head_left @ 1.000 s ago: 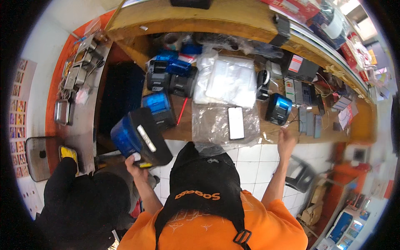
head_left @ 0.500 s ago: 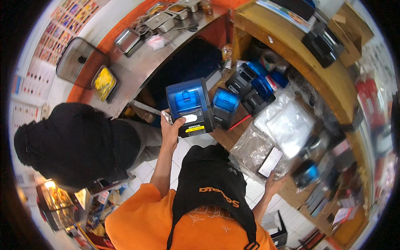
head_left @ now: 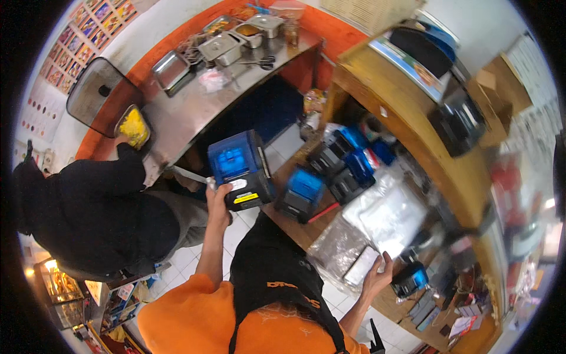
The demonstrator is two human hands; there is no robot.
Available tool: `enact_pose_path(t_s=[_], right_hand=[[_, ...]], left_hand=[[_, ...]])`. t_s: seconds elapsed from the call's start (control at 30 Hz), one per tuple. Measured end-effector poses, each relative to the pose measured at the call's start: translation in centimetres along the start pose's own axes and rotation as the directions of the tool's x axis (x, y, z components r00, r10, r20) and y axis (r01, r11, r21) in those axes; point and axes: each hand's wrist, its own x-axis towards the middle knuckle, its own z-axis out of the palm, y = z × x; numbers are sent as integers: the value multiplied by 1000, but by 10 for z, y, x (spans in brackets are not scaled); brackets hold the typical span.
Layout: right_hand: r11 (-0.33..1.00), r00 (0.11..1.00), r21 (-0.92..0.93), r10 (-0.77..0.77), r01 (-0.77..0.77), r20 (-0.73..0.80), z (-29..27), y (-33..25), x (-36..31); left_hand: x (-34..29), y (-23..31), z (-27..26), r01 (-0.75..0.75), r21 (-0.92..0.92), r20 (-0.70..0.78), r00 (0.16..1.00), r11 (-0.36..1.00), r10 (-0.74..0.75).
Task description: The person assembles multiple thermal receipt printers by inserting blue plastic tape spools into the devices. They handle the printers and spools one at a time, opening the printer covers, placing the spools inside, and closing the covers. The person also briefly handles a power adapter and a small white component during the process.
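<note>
My left hand point(head_left: 218, 203) is closed round the lower edge of a black receipt printer point(head_left: 240, 171) with a translucent blue lid, held up in the air and tilted. A second, smaller printer point(head_left: 301, 193) of the same colours stands on the wooden table just to its right. My right hand point(head_left: 376, 277) has its fingers apart beside a phone point(head_left: 361, 265) with a white face. That phone lies on clear plastic bags point(head_left: 386, 215); whether the fingertips touch its edge I cannot tell.
More blue-and-black printers point(head_left: 348, 183) crowd the table's back, with a red pen point(head_left: 324, 212) in front. Another small printer point(head_left: 409, 279) sits at the right. A curved wooden counter point(head_left: 407, 127) rises behind. Leftward, a person in black point(head_left: 100, 218) stands at the steel counter point(head_left: 177, 118) with food trays.
The whole view has shifted. My left hand still holds the printer, now tilted more. My right hand has moved up along the phone's side. The other person's arm now reaches to the yellow food tray.
</note>
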Motion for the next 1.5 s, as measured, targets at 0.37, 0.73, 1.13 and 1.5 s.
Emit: enact_pose_path(t_s=[0.37,0.73,1.13,1.5], right_hand=[[982,940,184,-107,48,323,86,-176,14],[754,507,434,-155,-493,848,107,-186,-44],[883,476,378,-214,-280,853,67,-131,-151],[803,428,115,185,-584,884,42,-39,-328]], left_hand=[[130,-48,-23,232,-63,22,973,971,-231],[64,-31,-56,171,232,260,938,958,-230],[-143,-35,-81,67,688,391,805,722,-447],[-176,-126,-250,493,512,404,584,703,-704]])
